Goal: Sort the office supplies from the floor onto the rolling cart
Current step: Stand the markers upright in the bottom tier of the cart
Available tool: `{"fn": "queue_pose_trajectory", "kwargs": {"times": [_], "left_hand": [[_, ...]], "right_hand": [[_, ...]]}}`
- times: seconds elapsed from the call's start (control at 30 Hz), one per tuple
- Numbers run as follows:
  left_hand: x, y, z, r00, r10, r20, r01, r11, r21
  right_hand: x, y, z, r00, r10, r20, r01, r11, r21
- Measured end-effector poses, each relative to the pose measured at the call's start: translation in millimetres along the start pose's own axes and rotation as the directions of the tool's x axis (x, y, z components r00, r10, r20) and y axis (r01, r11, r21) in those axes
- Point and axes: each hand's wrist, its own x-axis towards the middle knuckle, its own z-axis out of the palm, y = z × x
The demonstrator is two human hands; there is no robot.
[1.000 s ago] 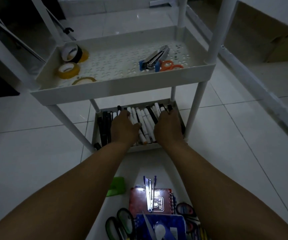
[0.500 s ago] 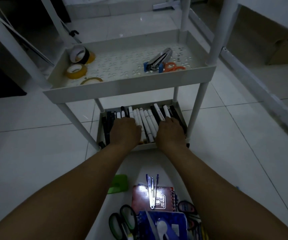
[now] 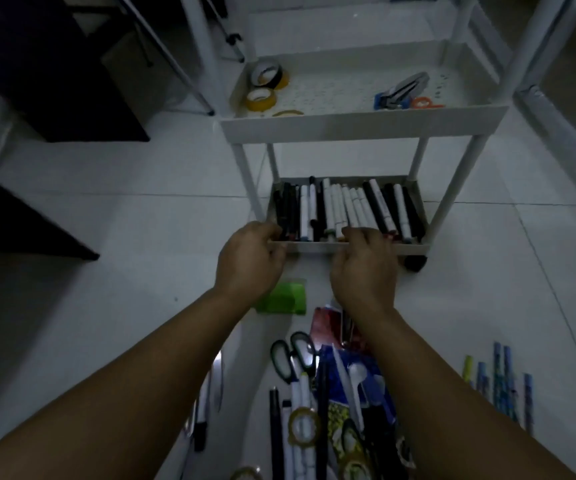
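Dim tiled floor, both hands' curled fingers at the cart's lower tray rim, grip unclear.

No text, label, brand or number could be read anywhere in the dim, blurred view; the markers in the cart's lower tray carried dark marks along their barrels — too small to make out; the red notebook and the blue packet on the near floor bore printing, none of it legible; the tape rolls on the far upper shelf showed no lettering.
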Motion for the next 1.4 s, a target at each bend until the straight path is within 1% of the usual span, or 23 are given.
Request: {"fn": "queue_pose_trajectory", "kwargs": {"times": [0.07,0.17,0.27,0.43,0.5,0.57,0.63,0.7,0.77,0.83,0.93,1.1,1.2,1.27,1.33,1.37,1.4], "left_hand": [[-17,-15,-23,0.998,-0.061,-0.018,0.061,0.998,0.022],[-42,-36,-51,0.982,-0.188,-0.030,0.188,0.982,0.016],[-72,-55,-68,0.952,-0.303,-0.048,0.304,0.953,-0.002],[-121,-85,-78,0.871,-0.489,-0.059,0.488,0.872,-0.032],[-141,-94,-73,0.830,-0.557,-0.040,0.556,0.831,-0.023],[-160,-95,-62,0.799,-0.601,0.013,0.601,0.799,-0.011],[-177,-92,-49,0.787,-0.613,0.064,0.612,0.790,0.040],[-189,-88,-36,0.792,-0.600,0.113,0.588,0.799,0.125],[-196,-84,-26,0.796,-0.585,0.153,0.565,0.810,0.155],[-198,-81,-20,0.807,-0.572,0.149,0.548,0.819,0.173],[-198,-80,-16,0.814,-0.564,0.140,0.521,0.815,0.253],[-192,-84,-18,0.757,-0.619,0.208,0.566,0.781,0.264],[-193,-79,-20,0.727,-0.657,0.200,0.595,0.748,0.293],[-196,-73,-18,0.732,-0.662,0.160,0.619,0.745,0.249],[-200,-63,-12,0.764,-0.630,0.142,0.611,0.776,0.154],[-202,-58,-9,0.786,-0.600,0.149,0.588,0.800,0.120],[-202,-52,-6,0.806,-0.569,0.163,0.561,0.822,0.099]], "right_hand": [[-19,-20,2,0.999,-0.006,0.036,0.004,0.999,0.040],[-45,-48,7,0.996,-0.022,0.089,0.012,0.994,0.113],[-66,-73,17,0.987,0.012,0.160,-0.038,0.986,0.162],[-95,-98,43,0.943,0.003,0.333,-0.078,0.974,0.211],[-106,-101,53,0.914,0.027,0.404,-0.112,0.976,0.187],[-116,-101,59,0.898,0.045,0.438,-0.117,0.984,0.138],[-123,-96,62,0.888,0.047,0.458,-0.107,0.988,0.107],[-128,-90,62,0.884,0.053,0.464,-0.099,0.992,0.076],[-131,-85,60,0.887,0.061,0.458,-0.091,0.995,0.043],[-133,-80,57,0.892,0.061,0.448,-0.091,0.995,0.045],[-135,-74,54,0.901,0.042,0.432,-0.072,0.996,0.053],[-132,-59,40,0.924,0.031,0.381,-0.062,0.996,0.070],[-127,-48,24,0.942,0.046,0.331,-0.066,0.997,0.050],[-125,-39,15,0.951,0.016,0.309,-0.029,0.999,0.037],[-124,-30,5,0.947,-0.050,0.317,0.032,0.998,0.060],[-126,-25,-1,0.931,-0.116,0.346,0.096,0.993,0.073],[-129,-21,-7,0.890,-0.216,0.402,0.203,0.976,0.074]]}}
